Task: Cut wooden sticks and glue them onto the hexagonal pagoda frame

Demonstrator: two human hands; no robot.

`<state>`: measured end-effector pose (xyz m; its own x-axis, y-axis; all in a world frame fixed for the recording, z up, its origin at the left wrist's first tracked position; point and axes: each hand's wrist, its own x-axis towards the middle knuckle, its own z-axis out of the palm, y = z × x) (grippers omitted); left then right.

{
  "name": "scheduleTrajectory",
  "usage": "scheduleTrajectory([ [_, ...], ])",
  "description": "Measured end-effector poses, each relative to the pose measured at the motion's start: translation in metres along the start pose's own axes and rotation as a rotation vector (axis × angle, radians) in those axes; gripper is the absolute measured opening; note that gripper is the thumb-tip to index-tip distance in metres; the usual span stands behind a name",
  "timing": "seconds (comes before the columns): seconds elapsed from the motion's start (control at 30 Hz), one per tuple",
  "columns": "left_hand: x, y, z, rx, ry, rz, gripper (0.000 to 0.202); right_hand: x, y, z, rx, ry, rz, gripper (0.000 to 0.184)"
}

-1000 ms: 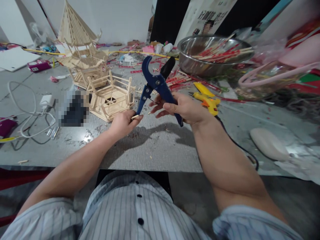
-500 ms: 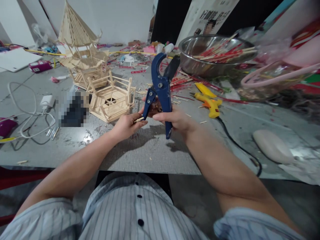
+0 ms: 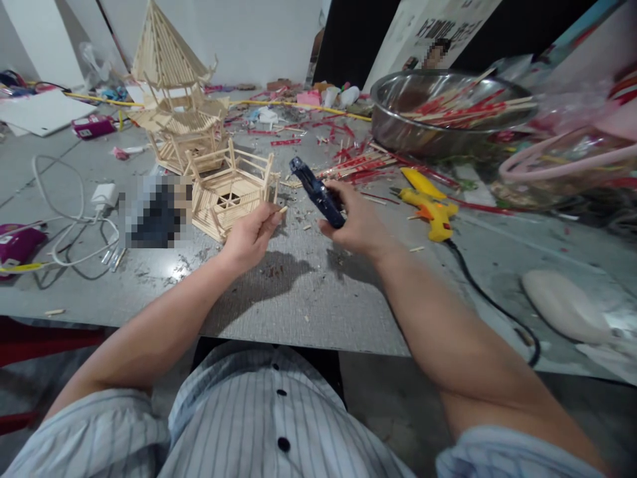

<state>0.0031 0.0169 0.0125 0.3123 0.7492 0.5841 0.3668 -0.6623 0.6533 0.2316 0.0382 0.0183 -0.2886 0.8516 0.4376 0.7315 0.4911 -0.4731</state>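
My left hand (image 3: 249,234) pinches a short wooden stick (image 3: 281,210) just in front of a small hexagonal stick-built frame (image 3: 229,193) on the grey table (image 3: 298,292). My right hand (image 3: 357,224) is closed around the handles of blue cutting pliers (image 3: 316,192), which lie low and point away toward the back left. The two hands are a short gap apart. Behind the frame stands a tall pagoda model (image 3: 176,99) made of the same sticks.
A yellow glue gun (image 3: 428,203) with a black cord lies right of my right hand. A steel bowl (image 3: 438,113) of red-wrapped sticks sits at the back right beside a pink-rimmed basket (image 3: 567,166). A white charger and cable (image 3: 102,199) lie left. Stick scraps litter the table.
The blue pliers have dropped from upright with spread handles to low and squeezed together. My left hand with the stick has drawn slightly away from them.
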Motion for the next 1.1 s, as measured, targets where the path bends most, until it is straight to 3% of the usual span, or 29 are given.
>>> scheduleTrajectory([
  [0.47, -0.001, -0.010, 0.003, 0.000, 0.028, 0.005, 0.034, -0.002, -0.006, 0.002, -0.191, -0.124, -0.107, 0.062],
  [1.1, 0.000, -0.013, 0.003, -0.037, 0.006, -0.004, 0.034, -0.003, -0.013, -0.002, -0.206, -0.175, -0.090, 0.061],
])
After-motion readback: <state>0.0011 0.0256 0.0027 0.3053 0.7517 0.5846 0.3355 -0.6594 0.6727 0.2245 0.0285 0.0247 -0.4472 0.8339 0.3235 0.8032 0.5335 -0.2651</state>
